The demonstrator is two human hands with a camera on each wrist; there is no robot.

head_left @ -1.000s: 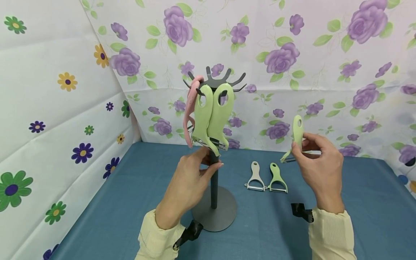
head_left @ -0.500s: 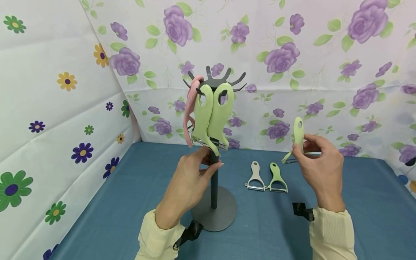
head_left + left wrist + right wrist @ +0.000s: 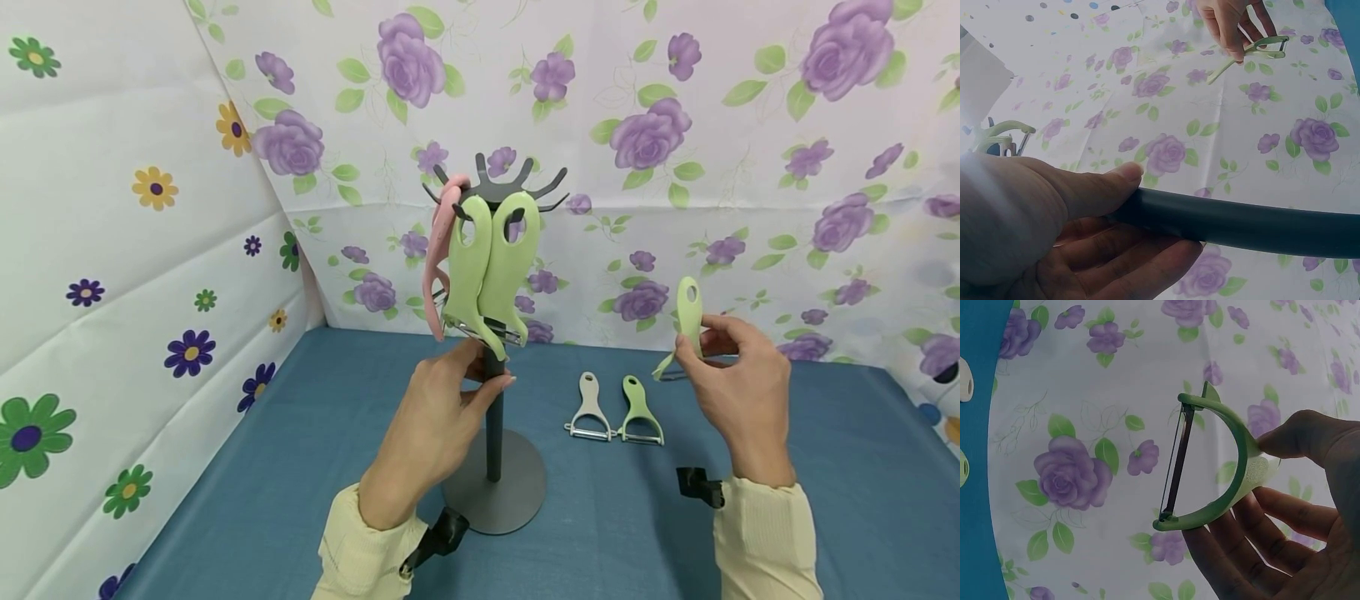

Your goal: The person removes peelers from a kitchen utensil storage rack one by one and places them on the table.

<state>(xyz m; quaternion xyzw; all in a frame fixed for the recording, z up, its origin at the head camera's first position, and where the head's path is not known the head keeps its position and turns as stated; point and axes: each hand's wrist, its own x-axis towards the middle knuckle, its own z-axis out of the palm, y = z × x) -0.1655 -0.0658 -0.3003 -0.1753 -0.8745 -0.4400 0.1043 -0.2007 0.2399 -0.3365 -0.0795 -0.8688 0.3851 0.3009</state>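
My left hand (image 3: 442,412) grips the dark post of a utensil stand (image 3: 495,442) just under its hanging tools; in the left wrist view thumb and fingers lie around the post (image 3: 1254,222). Two green peelers, one at the left (image 3: 469,267) and one at the right (image 3: 512,267), hang from the stand's front hooks, with a pink peeler (image 3: 438,258) on their left. Off to the right, my right hand (image 3: 738,383) pinches another green peeler (image 3: 688,308), handle end up, above the table. Its blade (image 3: 1179,462) and curved frame show plainly in the right wrist view.
On the blue table (image 3: 600,517) between the stand and my right hand lie a pale grey peeler (image 3: 589,404) and a green peeler (image 3: 636,404), side by side. Bare hooks (image 3: 525,171) fan out at the stand's back and right. A flowered cloth (image 3: 750,208) rises behind.
The right hand has lowered slightly with its green peeler. My left hand and the stand have stayed in place.
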